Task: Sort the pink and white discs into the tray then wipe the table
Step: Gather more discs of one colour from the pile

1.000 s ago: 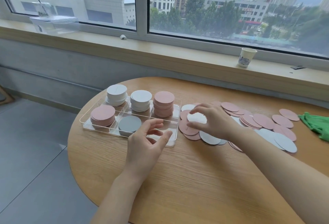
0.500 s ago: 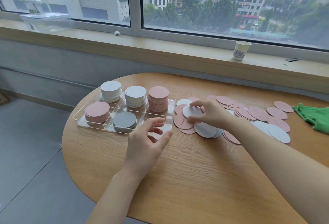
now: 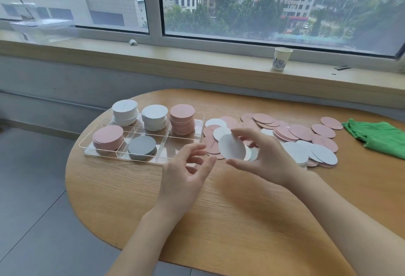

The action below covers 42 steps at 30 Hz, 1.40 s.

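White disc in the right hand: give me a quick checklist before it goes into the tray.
1. Hold on the disc: ok. The right hand pinches a white disc above the table.
2. Single disc held: cannot tell. Further white edges show just behind it.
3. Left hand free: ok. Fingers loosely curled, holding nothing, beside the tray.
4. Matching slot: ok. Two white stacks sit in the tray's back row.
5. Empty compartment: ok. The front right one holds no discs.
6. Sorting finished: not ok. Many loose discs lie on the table; the green cloth lies untouched.
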Motion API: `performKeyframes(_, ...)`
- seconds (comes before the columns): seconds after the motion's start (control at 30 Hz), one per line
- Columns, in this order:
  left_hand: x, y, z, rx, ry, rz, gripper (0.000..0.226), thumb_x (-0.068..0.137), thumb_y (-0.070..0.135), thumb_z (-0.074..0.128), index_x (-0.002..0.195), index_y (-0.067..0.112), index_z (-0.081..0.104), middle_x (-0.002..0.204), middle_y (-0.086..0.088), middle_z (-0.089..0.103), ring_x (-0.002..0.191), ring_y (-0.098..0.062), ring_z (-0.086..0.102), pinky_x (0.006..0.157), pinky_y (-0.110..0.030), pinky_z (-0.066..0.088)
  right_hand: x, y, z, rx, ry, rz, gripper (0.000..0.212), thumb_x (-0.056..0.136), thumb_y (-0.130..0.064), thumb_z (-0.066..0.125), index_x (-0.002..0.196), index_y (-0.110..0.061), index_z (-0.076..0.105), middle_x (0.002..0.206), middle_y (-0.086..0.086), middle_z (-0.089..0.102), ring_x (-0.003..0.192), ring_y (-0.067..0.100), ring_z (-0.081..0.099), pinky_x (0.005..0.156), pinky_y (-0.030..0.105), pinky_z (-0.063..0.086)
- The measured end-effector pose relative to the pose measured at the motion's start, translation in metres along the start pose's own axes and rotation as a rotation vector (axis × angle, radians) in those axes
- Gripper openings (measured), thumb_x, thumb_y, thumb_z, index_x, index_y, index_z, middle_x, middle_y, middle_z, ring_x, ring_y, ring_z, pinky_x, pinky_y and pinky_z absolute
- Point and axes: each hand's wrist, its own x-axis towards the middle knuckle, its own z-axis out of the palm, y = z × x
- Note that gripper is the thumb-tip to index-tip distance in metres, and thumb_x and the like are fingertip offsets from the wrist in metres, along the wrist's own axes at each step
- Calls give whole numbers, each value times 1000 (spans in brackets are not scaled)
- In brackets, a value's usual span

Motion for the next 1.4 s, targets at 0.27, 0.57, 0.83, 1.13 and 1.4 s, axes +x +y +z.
performKeyframes(0.27, -13, 6, 33, -158, -212, -192, 35, 91, 46, 61, 122, 32, 72, 112, 14, 76, 111, -7, 69, 98, -36, 56, -49, -20, 19, 87, 43, -129, 77, 74, -45, 87, 139, -22, 54, 130, -16, 63, 116, 7, 62, 93, 16, 44)
performKeyframes(0.57, -7, 8, 24, -595, -227, -426, 27, 106, 1, 49, 125, 13, 65, 115, -16, 73, 106, -35, 74, 80, -48, 64, -32, 3, 13, 137, 59, -23, 59, 81, -49, 80, 132, -26, 61, 127, -17, 65, 121, 6, 59, 93, 21, 48)
performKeyframes(0.83, -1, 5, 13, -397, -160, -333, 25, 98, 5, 67, 122, 13, 68, 106, -16, 76, 91, -32, 78, 59, -33, 62, 47, 47, 20, -93, -30, 228, 49, 89, -51, 70, 129, -22, 65, 127, -2, 63, 126, 17, 50, 107, 41, 42)
performKeyframes(1.13, -1, 7, 15, -387, -133, -262, 21, 100, 7, 65, 119, 17, 66, 95, -11, 77, 74, -35, 76, 48, -29, 51, 85, 67, 29, -21, -129, 339, 73, 65, -49, 90, 130, -28, 63, 121, -4, 64, 105, 14, 60, 96, 35, 46)
performKeyframes(1.4, -3, 3, 19, -445, -124, -269, 29, 106, 1, 52, 129, 18, 57, 116, -16, 70, 94, -31, 78, 66, -38, 65, 64, 45, 20, 248, 156, 367, 21, 87, -18, 77, 106, -25, 72, 94, 0, 70, 81, 21, 68, 66, 25, 57)
